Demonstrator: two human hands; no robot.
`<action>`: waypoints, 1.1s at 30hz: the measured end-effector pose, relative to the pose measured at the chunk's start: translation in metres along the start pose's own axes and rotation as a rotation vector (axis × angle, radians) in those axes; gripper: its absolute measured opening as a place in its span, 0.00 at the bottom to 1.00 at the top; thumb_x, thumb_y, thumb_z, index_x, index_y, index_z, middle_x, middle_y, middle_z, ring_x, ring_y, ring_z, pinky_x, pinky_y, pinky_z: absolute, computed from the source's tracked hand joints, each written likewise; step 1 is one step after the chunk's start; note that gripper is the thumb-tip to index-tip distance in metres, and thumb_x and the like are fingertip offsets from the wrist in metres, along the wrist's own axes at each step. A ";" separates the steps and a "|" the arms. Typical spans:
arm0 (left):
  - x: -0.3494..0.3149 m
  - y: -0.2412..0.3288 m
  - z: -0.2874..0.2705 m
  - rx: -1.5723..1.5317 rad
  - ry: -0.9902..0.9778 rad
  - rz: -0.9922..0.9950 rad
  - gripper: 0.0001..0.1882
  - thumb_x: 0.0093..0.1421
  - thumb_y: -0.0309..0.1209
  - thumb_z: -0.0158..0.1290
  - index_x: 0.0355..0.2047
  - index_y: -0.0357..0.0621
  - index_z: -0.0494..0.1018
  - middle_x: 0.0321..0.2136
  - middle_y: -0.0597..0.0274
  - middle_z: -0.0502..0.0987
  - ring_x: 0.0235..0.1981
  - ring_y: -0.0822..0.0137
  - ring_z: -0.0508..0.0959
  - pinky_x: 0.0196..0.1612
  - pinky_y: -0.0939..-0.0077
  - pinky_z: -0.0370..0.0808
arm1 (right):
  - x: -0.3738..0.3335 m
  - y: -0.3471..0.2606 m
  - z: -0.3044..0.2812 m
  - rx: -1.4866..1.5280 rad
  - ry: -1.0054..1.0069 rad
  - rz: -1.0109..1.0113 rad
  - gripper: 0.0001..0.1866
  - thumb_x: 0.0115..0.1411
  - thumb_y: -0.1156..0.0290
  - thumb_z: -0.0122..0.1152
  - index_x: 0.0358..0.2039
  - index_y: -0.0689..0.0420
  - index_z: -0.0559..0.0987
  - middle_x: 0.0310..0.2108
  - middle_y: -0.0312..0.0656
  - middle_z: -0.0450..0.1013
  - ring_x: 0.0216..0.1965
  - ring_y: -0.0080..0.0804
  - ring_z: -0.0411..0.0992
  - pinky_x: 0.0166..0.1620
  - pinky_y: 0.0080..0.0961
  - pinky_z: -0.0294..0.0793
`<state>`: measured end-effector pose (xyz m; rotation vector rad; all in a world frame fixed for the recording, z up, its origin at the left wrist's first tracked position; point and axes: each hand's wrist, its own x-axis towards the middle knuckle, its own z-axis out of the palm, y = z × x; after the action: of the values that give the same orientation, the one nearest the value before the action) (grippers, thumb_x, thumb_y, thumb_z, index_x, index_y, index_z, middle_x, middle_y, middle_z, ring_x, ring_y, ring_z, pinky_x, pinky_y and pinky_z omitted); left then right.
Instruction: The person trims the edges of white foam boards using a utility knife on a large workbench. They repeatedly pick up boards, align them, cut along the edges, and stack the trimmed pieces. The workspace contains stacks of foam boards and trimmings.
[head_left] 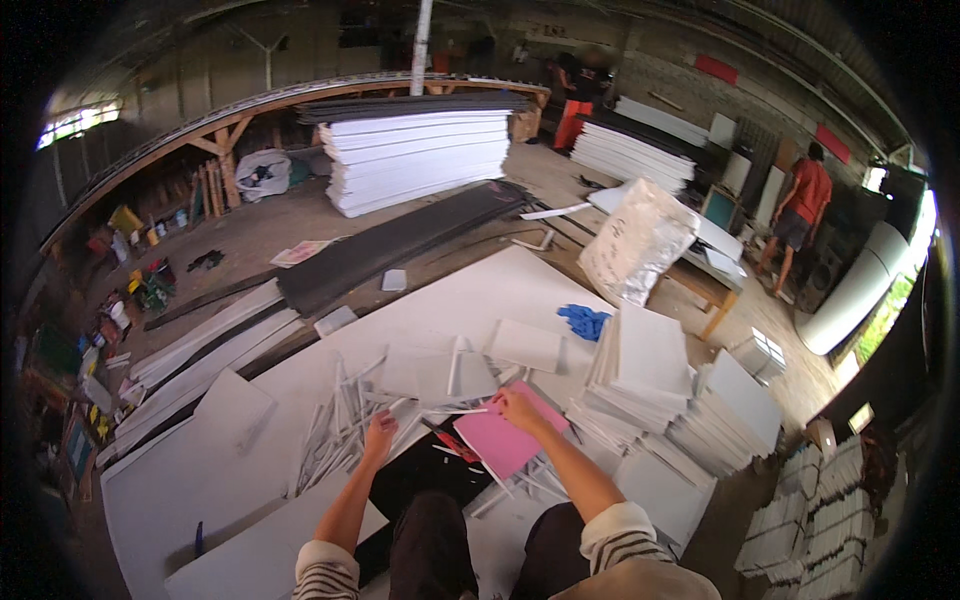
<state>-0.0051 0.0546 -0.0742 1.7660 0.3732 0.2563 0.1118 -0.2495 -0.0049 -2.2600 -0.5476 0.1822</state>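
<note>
My right hand [517, 409] is closed at the upper left edge of a pink rectangular sheet [512, 440], with its fingers against the sheet. A thin white strip [462, 411] runs leftward from those fingertips. To the left, my left hand [380, 434] hovers over loose white strips, fingers slightly curled and apart, with nothing visible in it. Between the hands, a red-handled tool [454, 442], its exact kind unclear, lies along a black mat [420, 478]. The sheet covers part of the mat and some strips.
Stacks of white panels [640, 365] stand at my right, with blue gloves [584, 321] beside them. White offcuts [325, 430] are heaped at left. A large sack [640, 240] is beyond. One person [805, 200] is at far right, another [575, 105] at the back.
</note>
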 end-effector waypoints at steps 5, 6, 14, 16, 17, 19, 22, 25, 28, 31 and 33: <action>-0.023 -0.067 -0.085 0.005 0.243 0.003 0.22 0.50 0.26 0.52 0.46 0.35 0.63 0.36 0.53 0.73 0.37 0.66 0.74 0.41 0.75 0.69 | 0.044 -0.074 0.090 -0.037 -0.251 -0.184 0.09 0.54 0.70 0.46 0.32 0.59 0.74 0.28 0.52 0.73 0.33 0.46 0.72 0.37 0.38 0.69; -0.026 -0.086 -0.097 0.060 0.268 0.010 0.22 0.50 0.26 0.53 0.46 0.34 0.63 0.37 0.52 0.73 0.38 0.64 0.73 0.43 0.73 0.69 | 0.050 -0.079 0.110 -0.030 -0.273 -0.181 0.10 0.54 0.70 0.46 0.32 0.59 0.74 0.29 0.52 0.73 0.34 0.46 0.72 0.38 0.38 0.68; -0.123 -0.124 -0.138 0.460 0.479 0.028 0.23 0.51 0.30 0.55 0.47 0.39 0.63 0.42 0.51 0.70 0.46 0.54 0.67 0.49 0.64 0.63 | 0.041 -0.018 0.261 0.045 -0.542 -0.010 0.10 0.56 0.71 0.44 0.34 0.58 0.73 0.23 0.39 0.71 0.22 0.24 0.69 0.26 0.23 0.70; -0.155 -0.130 -0.134 0.550 0.560 -0.081 0.24 0.48 0.30 0.56 0.47 0.43 0.64 0.43 0.54 0.68 0.47 0.54 0.64 0.51 0.64 0.60 | 0.027 -0.002 0.290 0.019 -0.501 -0.072 0.09 0.55 0.71 0.46 0.35 0.58 0.72 0.24 0.38 0.72 0.23 0.24 0.70 0.26 0.22 0.70; -0.168 -0.133 -0.130 0.590 0.595 -0.126 0.24 0.47 0.30 0.56 0.47 0.45 0.65 0.44 0.55 0.67 0.48 0.54 0.62 0.52 0.64 0.58 | 0.021 0.007 0.304 -0.032 -0.489 -0.161 0.09 0.55 0.71 0.47 0.35 0.58 0.72 0.25 0.38 0.71 0.22 0.23 0.69 0.24 0.21 0.69; -0.195 -0.145 -0.123 0.661 0.641 -0.121 0.25 0.48 0.30 0.56 0.48 0.47 0.64 0.46 0.54 0.65 0.49 0.54 0.61 0.53 0.63 0.57 | 0.005 0.015 0.330 -0.006 -0.454 -0.117 0.09 0.55 0.70 0.48 0.35 0.57 0.73 0.27 0.40 0.71 0.26 0.27 0.70 0.29 0.24 0.70; -0.248 -0.176 -0.119 0.836 0.684 -0.206 0.30 0.45 0.33 0.58 0.50 0.50 0.62 0.49 0.54 0.60 0.51 0.53 0.59 0.54 0.58 0.54 | -0.042 -0.024 0.364 -0.137 -0.414 -0.162 0.11 0.54 0.67 0.49 0.35 0.58 0.72 0.36 0.47 0.69 0.42 0.45 0.65 0.46 0.39 0.63; -0.251 -0.180 -0.103 0.852 0.622 -0.203 0.33 0.45 0.36 0.59 0.52 0.50 0.59 0.53 0.55 0.53 0.57 0.55 0.51 0.56 0.44 0.43 | -0.055 -0.034 0.375 -0.130 -0.230 -0.189 0.12 0.55 0.66 0.48 0.37 0.59 0.71 0.37 0.49 0.68 0.42 0.47 0.64 0.47 0.40 0.61; -0.239 -0.177 -0.091 0.903 0.617 -0.253 0.34 0.45 0.39 0.59 0.52 0.51 0.58 0.54 0.55 0.52 0.58 0.56 0.48 0.56 0.39 0.39 | -0.067 -0.046 0.394 -0.045 -0.291 -0.219 0.17 0.53 0.66 0.49 0.41 0.60 0.69 0.39 0.52 0.65 0.43 0.47 0.63 0.47 0.40 0.61; -0.234 -0.180 -0.091 0.959 0.607 -0.237 0.36 0.44 0.43 0.58 0.52 0.51 0.57 0.54 0.56 0.50 0.59 0.57 0.47 0.55 0.37 0.36 | -0.084 -0.085 0.415 -0.164 -0.346 0.040 0.22 0.52 0.63 0.52 0.44 0.62 0.67 0.45 0.55 0.61 0.46 0.50 0.60 0.50 0.42 0.59; -0.233 -0.179 -0.091 0.970 0.584 -0.239 0.37 0.44 0.44 0.59 0.53 0.52 0.56 0.55 0.56 0.49 0.58 0.57 0.47 0.55 0.36 0.36 | -0.078 -0.101 0.412 -0.061 -0.471 0.321 0.25 0.51 0.62 0.54 0.46 0.63 0.65 0.49 0.56 0.57 0.49 0.51 0.58 0.51 0.42 0.57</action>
<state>-0.2742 0.0827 -0.2216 2.5370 1.2841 0.4676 -0.1140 0.0528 -0.2144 -2.3585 -0.4264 0.8848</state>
